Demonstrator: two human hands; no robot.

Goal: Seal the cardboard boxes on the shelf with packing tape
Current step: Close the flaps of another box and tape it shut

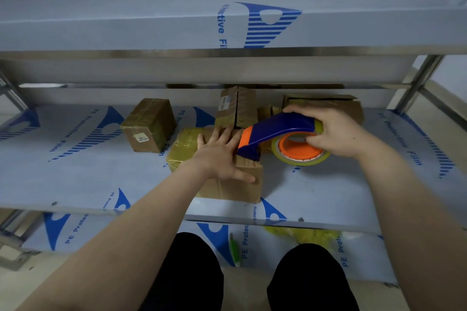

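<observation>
A cardboard box (235, 185), partly wrapped in yellowish tape, lies on the middle shelf (75, 179) in front of me. My left hand (219, 156) presses flat on its top, fingers spread, thumb over the front edge. My right hand (336, 131) grips a blue and orange tape dispenser (278, 131) with a clear tape roll (300, 151). The dispenser's front end touches the box top beside my left fingers.
A taped box (149, 125) stands to the left, an upright box (236, 106) behind, and an open-flapped box (326, 103) at the back right. The upper shelf (151, 30) overhangs. On the lower shelf lie a green tool (235, 250) and crumpled yellow tape (303, 233).
</observation>
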